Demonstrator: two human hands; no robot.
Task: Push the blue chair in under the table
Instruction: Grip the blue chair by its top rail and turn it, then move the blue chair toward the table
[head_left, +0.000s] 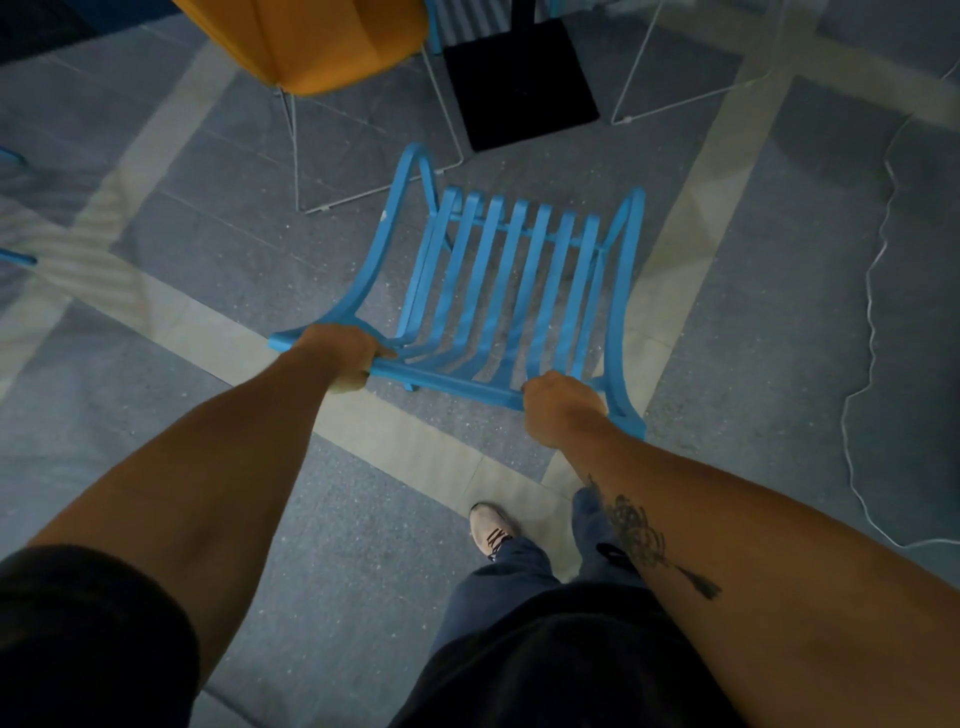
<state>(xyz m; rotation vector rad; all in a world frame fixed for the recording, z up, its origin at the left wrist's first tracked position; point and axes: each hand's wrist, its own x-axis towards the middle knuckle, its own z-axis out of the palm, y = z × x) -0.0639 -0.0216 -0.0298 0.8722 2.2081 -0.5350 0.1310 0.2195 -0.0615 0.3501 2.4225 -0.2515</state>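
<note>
I am gripping the chair (519, 280) top rail with both hands, left (340, 356) and right (563, 410). It is standing on the floor, short of the bench base (519, 78); pushing in remains.

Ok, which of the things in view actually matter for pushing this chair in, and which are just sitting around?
Part of the job:
- blue chair, slatted
- left hand, gripping its top rail
- right hand, gripping the same rail
- black table base ahead of the chair

Just lying about:
- orange chair with white wire legs
- white cable on the floor, right side
</note>
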